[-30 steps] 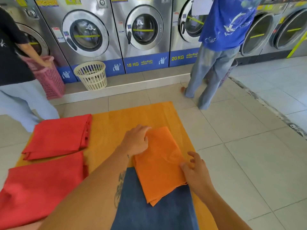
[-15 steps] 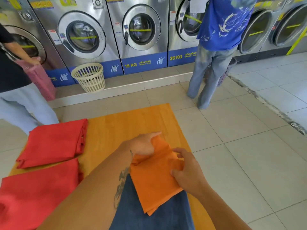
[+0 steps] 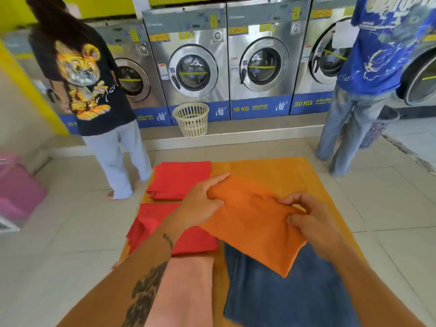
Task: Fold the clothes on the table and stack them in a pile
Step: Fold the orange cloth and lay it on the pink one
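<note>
Orange folded cloth [image 3: 254, 223], its long axis running far-left to near-right over the blue garment [image 3: 290, 296], is pinched at opposite edges by the left hand [image 3: 200, 204] and right hand [image 3: 311, 223], equally near.

Orange-topped table [image 3: 278, 171] with two folded red cloths [image 3: 180, 179], blue denim [image 3: 290, 293], pink cloth [image 3: 186, 289].

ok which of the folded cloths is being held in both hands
The orange cloth: left hand and right hand grip it. Both red cloths lie untouched.
</note>
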The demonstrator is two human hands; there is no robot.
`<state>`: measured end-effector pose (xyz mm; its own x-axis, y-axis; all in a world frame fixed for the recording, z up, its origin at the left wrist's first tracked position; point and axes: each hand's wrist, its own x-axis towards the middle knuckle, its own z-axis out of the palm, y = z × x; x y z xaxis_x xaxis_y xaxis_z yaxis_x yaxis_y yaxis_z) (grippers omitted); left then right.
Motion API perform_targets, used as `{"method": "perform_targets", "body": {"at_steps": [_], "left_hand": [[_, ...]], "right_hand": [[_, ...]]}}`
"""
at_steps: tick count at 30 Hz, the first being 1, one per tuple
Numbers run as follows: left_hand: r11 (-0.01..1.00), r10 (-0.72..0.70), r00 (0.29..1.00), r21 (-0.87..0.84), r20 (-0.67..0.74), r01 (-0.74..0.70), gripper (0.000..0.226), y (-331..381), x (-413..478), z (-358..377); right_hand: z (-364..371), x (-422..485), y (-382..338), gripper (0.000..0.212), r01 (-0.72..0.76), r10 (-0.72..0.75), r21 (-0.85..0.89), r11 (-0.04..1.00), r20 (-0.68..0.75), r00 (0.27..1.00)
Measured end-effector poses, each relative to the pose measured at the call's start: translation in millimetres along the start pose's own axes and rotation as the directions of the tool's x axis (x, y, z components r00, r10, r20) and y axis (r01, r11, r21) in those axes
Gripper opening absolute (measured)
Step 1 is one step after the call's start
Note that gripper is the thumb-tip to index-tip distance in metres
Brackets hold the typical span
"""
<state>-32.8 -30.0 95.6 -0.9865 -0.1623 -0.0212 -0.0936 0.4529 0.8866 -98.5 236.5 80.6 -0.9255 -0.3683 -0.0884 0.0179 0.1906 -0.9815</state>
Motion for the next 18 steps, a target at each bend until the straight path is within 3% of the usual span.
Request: {"method": "perform_targets", "body": {"at_steps": [7,12,15,18], "left_hand": [[0.997,-0.033,0.979,0.055,-0.199,0.045,0.069,-54,-143,-87],[0.989,-0.145,0.956,-0.006,-0.254,0.148,0.065,-107,-226,-114],[0.942,-0.334,0.913,-0.060,-0.234,0.330,0.062,-152,-260,-106],[0.876,-0.477,0.854,-0.033,-0.207,0.481,0.062,-186,-281,-86]], "right_hand": [[109,-46,-22,0.048,-0.040,0.027,0.030,0.999,0.334,0.942],[169,-72,-8,0.047,-0.149,0.156,-0.057,0.987,0.541,0.826],[203,-81,13,0.039,-0.077,0.225,-0.283,0.956,0.542,0.810],[227,-88,43,0.038,0.065,0.132,-0.432,0.900,0.410,0.903]]}}
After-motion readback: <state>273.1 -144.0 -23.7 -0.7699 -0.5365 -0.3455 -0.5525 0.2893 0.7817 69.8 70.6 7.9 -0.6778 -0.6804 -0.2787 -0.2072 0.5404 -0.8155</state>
